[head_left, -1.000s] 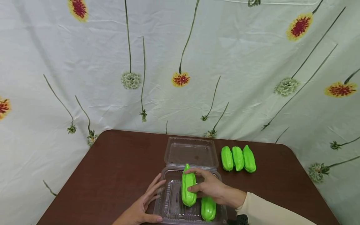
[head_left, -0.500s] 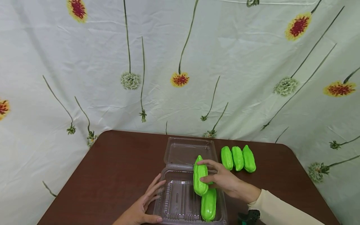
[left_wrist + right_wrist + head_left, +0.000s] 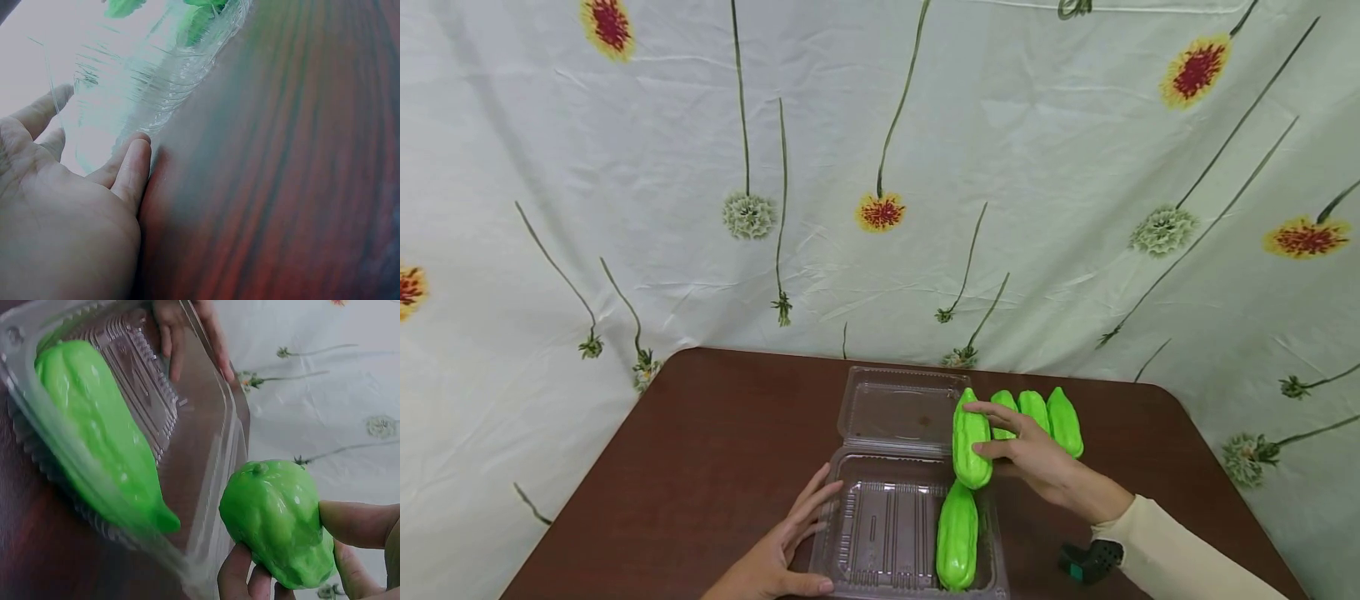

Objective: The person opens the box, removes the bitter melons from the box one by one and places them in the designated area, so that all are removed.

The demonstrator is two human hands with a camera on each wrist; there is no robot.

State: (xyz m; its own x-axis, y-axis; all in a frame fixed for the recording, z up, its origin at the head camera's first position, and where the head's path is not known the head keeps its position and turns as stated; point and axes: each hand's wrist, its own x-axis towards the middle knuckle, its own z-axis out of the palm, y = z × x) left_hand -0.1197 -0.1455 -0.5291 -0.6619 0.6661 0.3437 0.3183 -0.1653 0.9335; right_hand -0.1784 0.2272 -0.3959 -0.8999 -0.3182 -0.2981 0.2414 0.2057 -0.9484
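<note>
In the head view my right hand (image 3: 1037, 454) holds a glossy bright-green ridged toy vegetable (image 3: 972, 446) with a pointed tip, pinched between thumb and fingers above the right rim of a clear plastic clamshell box (image 3: 872, 542). The right wrist view shows the held vegetable (image 3: 269, 512) end-on, with the thumb on one side and fingers below. A second, similar vegetable (image 3: 957, 537) lies lengthwise along the right side inside the box. My left hand (image 3: 778, 546) rests at the box's left edge, fingers spread and fairly straight; the left wrist view shows its fingertips (image 3: 134, 156) against the clear wall.
Right of the box's raised or laid-back lid (image 3: 902, 404), three more green vegetables (image 3: 1064, 425) stand in a row, partly behind my right hand. A dark brown table (image 3: 715, 450) lies underneath. White flowered cloth (image 3: 820, 167) hangs behind it.
My right hand has carried the held vegetable from over the middle of the box to the right and farther back, uncovering the one lying inside. The left hand has stayed in place.
</note>
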